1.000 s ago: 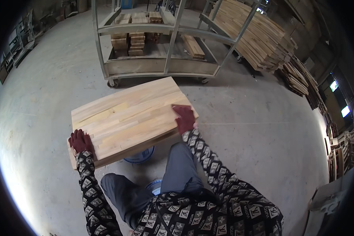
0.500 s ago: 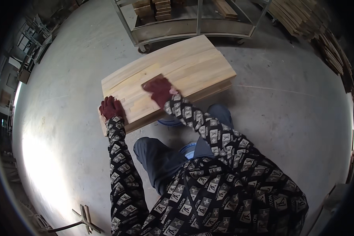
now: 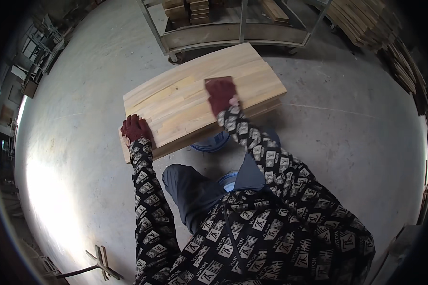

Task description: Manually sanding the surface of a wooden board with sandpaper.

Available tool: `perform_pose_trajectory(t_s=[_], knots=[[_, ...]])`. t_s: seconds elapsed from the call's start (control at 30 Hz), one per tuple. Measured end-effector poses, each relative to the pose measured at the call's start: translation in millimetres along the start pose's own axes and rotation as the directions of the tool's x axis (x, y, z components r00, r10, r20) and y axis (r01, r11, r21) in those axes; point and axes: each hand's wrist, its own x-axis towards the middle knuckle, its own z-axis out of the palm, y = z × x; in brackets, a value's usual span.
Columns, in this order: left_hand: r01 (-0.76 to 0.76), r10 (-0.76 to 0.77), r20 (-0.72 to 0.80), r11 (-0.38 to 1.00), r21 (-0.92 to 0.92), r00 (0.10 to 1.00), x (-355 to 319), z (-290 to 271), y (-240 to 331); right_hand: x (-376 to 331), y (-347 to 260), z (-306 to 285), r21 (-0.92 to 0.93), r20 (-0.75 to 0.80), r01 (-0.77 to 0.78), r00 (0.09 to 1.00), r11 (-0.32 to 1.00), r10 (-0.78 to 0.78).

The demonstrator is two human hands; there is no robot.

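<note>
A pale wooden panel (image 3: 176, 102), made of joined strips, lies in front of me on top of more boards. My left hand (image 3: 135, 127), in a dark red glove, rests on the panel's left end with fingers laid out on the wood. In a matching glove, my right hand (image 3: 222, 95) presses a brown piece of sandpaper (image 3: 218, 79) flat against the panel, right of its middle. Most of the sandpaper is covered by the palm, and only its far edge shows.
A blue bucket (image 3: 211, 144) stands under the boards; another blue round thing (image 3: 228, 181) shows between my legs. Beyond the panel is a wheeled metal cart (image 3: 233, 38) with wood pieces. Planks (image 3: 361, 23) are stacked at far right. A metal stand (image 3: 100, 263) sits at lower left.
My right hand has slid with the sandpaper to the right and slightly away across the panel. The left hand stays at the left end.
</note>
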Motion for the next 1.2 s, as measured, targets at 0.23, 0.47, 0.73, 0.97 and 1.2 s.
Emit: perform_pose_trajectory(t_s=[0.23, 0.47, 0.73, 0.97, 1.2], knots=[[-0.011, 0.012, 0.033, 1.000, -0.006, 0.999, -0.9, 8.3, -13.5, -30.1, -83.2, -20.2, 0.295, 0.323, 0.265, 0.877, 0.918, -0.357], [-0.035, 0.035, -0.011, 0.999, -0.008, 0.999, 0.1, 9.2, -14.2, -18.5, 127.5, -80.6, -0.031, 0.015, 0.158, 0.987, 0.987, -0.158], [-0.022, 0.021, -0.056, 1.000, -0.014, 0.998, -4.8, 8.8, -16.7, -33.2, 8.2, -25.2, -0.104, 0.099, 0.022, 0.995, 0.994, -0.011], [-0.032, -0.007, -0.091, 0.902, -0.430, 0.996, -18.2, -6.8, 11.5, -19.3, -33.3, -17.5, 0.309, 0.125, 0.392, 0.886, 0.866, -0.446], [-0.063, 0.244, 0.157, 0.702, -0.709, 0.957, -136.7, -122.7, 111.2, 8.3, 178.9, -90.9, -0.172, -0.170, 0.245, 0.947, 0.954, -0.274]])
